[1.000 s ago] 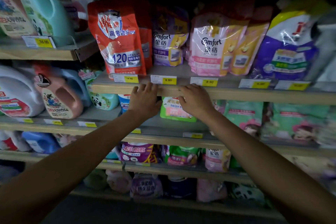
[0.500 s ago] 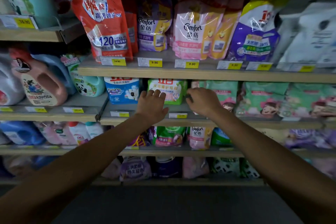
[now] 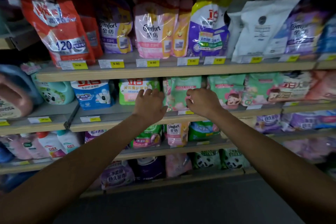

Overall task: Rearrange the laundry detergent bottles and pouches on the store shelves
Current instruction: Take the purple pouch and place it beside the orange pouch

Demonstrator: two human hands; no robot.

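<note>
Blue-white pouch [image 3: 92,93] left of the light green pouch [image 3: 135,90] on the middle shelf [image 3: 109,114], left hand [image 3: 150,104] before the light green pouch, grip released, mint green pouch [image 3: 179,89] just right, right hand [image 3: 201,102] before it, fingers curled, grasp unclear

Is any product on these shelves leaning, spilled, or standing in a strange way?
Nothing is spilled. The big red pouch on the upper shelf leans left, its foot overhanging the price tags. The other pouches stand roughly upright.
</note>
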